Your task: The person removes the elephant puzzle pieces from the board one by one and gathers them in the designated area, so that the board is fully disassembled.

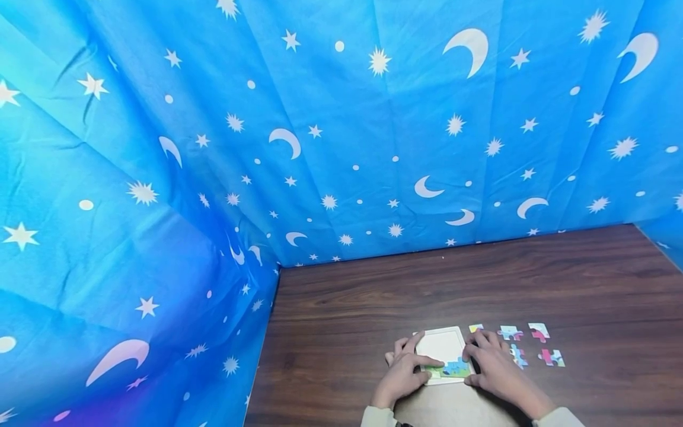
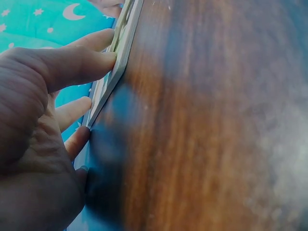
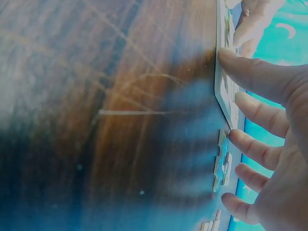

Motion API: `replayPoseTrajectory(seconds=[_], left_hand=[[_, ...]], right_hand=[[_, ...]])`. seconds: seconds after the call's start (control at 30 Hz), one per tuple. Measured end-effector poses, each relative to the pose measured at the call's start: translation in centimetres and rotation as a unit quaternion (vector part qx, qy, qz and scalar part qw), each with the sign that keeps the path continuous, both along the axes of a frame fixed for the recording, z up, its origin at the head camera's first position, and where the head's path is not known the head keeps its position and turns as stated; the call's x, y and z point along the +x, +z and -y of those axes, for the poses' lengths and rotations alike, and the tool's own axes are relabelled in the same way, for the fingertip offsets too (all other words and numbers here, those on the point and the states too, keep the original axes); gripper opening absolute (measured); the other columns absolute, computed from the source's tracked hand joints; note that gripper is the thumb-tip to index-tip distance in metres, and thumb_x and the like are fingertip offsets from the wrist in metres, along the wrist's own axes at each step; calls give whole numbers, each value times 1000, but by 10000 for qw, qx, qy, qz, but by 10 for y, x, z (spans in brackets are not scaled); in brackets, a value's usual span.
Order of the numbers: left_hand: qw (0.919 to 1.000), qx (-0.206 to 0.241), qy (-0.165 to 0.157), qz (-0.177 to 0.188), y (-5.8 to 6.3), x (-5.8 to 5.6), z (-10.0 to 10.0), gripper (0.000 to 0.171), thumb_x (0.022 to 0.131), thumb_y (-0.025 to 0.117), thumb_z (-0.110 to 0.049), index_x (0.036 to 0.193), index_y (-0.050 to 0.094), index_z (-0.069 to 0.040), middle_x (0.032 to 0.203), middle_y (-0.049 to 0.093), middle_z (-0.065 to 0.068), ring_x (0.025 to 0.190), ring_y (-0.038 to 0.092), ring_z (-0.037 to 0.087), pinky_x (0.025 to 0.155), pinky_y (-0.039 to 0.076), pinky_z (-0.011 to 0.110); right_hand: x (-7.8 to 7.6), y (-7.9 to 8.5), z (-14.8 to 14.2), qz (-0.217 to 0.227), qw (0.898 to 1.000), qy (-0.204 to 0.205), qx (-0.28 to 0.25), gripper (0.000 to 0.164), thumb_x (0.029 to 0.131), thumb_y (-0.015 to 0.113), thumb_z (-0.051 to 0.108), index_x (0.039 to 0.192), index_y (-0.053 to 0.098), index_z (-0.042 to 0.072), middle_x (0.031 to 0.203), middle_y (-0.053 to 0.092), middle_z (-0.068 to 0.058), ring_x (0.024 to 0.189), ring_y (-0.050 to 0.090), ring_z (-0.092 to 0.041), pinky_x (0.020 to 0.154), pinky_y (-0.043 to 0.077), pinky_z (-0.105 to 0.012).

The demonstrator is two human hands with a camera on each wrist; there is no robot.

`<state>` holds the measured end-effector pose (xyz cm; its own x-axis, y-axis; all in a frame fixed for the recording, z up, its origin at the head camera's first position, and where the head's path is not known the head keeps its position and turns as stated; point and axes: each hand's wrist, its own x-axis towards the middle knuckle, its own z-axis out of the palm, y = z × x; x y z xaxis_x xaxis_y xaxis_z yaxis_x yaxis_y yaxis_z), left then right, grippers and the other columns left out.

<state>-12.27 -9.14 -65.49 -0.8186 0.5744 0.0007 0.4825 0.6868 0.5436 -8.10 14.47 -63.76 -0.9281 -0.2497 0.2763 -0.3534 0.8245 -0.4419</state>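
Puzzle part done: btm row of pcs (image 1: 456,369) in the tray (image 1: 444,341), rest bare; tray at lower ctr-right of frame.
Approx. one row filled, I'd judge; at least 5 loose pcs (image 1: 539,331) left, lower right of frame, some part hidden by the R hand (image 1: 498,366). Tray looks near-square, so long axis hard to tell; its sides run up-down the frame, top leaning a bit left; the filled row's long axis runs L-R. L hand (image 1: 404,372): fingers extended, index over the row, thumb at tray's near edge, not clenched. R hand: fingers loosely spread, thumb + index touching tray's right side, no pc gripped AFAICT.
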Motion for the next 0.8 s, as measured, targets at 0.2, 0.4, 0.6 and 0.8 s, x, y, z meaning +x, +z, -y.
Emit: replayPoseTrajectory(seconds=[0.2,0.4,0.6,0.8], left_hand=[[10000,12,-44,-28,2,-1,0,37,82,72,-17,110,79,-41,160,38,-2,132,34,25,82,23,39],[10000,-8,-57,-22,3,-1,-1,38,82,71,-17,110,78,-42,160,37,-4,133,33,23,84,24,41],[9999,105,-73,93,1,-2,-2,38,83,71,-17,113,78,-39,160,36,-4,133,33,23,83,23,41],[9994,249,24,254,-1,-1,1,53,84,74,-16,135,67,-28,160,37,0,134,33,24,84,22,40]], right_hand=[[0,2,0,-40,10000,28,-64,39,52,95,25,76,64,24,108,58,-7,109,49,-44,85,36,-67],[-2,8,0,-125,9999,12,-11,43,49,94,21,71,58,25,108,59,-9,109,47,-44,87,31,-71],[-3,10,-4,-371,9993,28,-5,43,47,94,18,73,59,23,108,60,-11,108,48,-45,83,34,-69],[-3,10,-17,-354,9994,41,-11,42,51,94,19,81,65,21,109,60,-12,109,49,-46,78,38,-64]])
